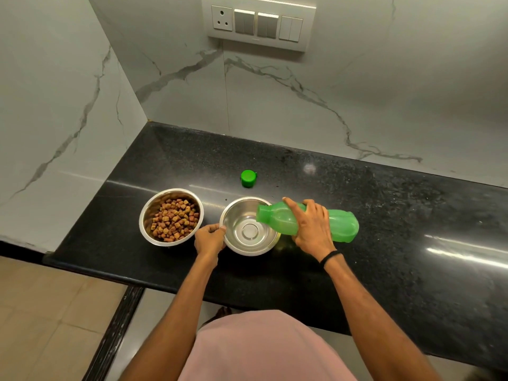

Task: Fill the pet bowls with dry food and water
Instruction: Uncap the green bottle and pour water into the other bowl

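Note:
Two steel bowls stand side by side on the black counter [384, 215]. The left bowl [145, 213] holds brown dry kibble [175, 223]. The right bowl [248, 232] shows a bare shiny bottom; I cannot tell whether water is in it. My left hand [209, 239] grips the right bowl's left rim. My right hand [310, 225] holds a green plastic bottle [341, 225] tipped nearly flat, its open mouth over the right bowl's right edge. The bottle's green cap [248, 178] lies on the counter behind the bowls.
Marble walls close the counter at the back and left, making a corner. A switch panel [258, 22] is mounted high on the back wall. The counter runs on to the right. Its front edge is just before my body, with tiled floor [41, 312] below left.

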